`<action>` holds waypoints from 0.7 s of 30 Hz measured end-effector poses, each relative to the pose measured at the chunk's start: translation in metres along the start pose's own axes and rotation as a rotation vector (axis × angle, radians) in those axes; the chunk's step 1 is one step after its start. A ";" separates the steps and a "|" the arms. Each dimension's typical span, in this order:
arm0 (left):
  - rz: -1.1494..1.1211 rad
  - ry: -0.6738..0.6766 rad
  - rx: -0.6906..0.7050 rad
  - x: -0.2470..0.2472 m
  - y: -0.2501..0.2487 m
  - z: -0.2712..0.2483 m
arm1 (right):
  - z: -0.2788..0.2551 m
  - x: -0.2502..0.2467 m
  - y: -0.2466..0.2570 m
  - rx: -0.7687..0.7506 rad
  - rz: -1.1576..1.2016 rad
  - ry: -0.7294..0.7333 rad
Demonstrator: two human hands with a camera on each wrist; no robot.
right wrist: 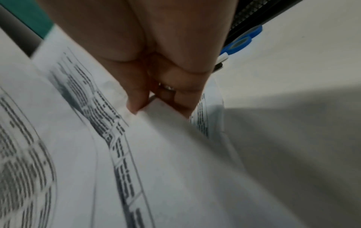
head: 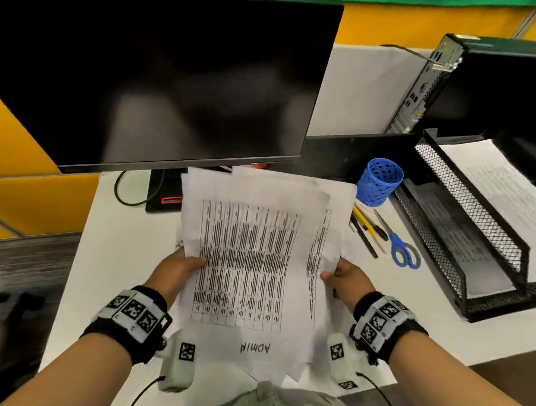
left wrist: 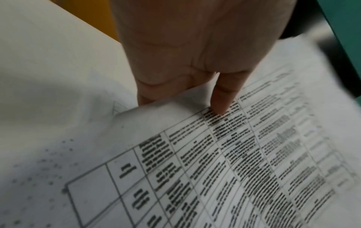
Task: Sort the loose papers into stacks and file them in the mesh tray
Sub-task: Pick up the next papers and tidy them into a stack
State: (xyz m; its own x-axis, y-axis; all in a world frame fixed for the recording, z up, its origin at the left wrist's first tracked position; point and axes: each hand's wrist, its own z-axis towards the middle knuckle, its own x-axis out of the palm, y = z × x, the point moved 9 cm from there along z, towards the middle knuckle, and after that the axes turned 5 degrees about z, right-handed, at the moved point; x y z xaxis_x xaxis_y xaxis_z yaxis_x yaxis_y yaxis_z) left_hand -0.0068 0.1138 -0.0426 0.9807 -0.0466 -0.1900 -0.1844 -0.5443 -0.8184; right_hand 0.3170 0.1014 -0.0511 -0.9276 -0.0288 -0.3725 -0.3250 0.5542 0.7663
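Observation:
A sheaf of printed papers (head: 250,258) with a dense table and the handwritten word ADMIN on top is held up over the white desk (head: 117,234). My left hand (head: 181,266) grips its left edge, thumb (left wrist: 222,100) on the top sheet (left wrist: 234,154). On the right edge my right hand (head: 340,278) pinches several sheets (right wrist: 156,154) between thumb and fingers (right wrist: 136,103). The sheets are fanned and uneven at the top. The black mesh tray (head: 440,235) stands at the right, with a printed sheet (head: 506,192) on its upper tier.
A dark monitor (head: 149,76) stands right behind the papers. A blue pen cup (head: 379,181), pens (head: 368,228) and blue-handled scissors (head: 402,245) lie between papers and tray. A black computer tower (head: 487,87) stands behind the tray. The desk's left edge drops to the floor.

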 end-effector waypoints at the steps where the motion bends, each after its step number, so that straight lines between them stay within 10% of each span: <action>1: -0.028 0.008 0.021 0.004 -0.006 -0.001 | -0.003 0.002 0.002 -0.006 0.028 0.013; 9: 0.100 -0.142 0.230 0.020 -0.058 -0.017 | -0.019 -0.006 0.029 -0.064 0.363 -0.095; 21: -0.145 -0.196 0.720 0.029 -0.135 -0.093 | -0.074 -0.028 0.122 -0.552 0.538 -0.174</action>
State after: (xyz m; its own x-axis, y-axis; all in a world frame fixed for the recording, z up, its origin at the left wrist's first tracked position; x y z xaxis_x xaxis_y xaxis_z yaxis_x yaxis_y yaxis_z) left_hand 0.0523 0.1079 0.1128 0.9813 0.1699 -0.0909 -0.1170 0.1503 -0.9817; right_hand 0.2894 0.1085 0.0914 -0.9560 0.2817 0.0812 0.0732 -0.0390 0.9966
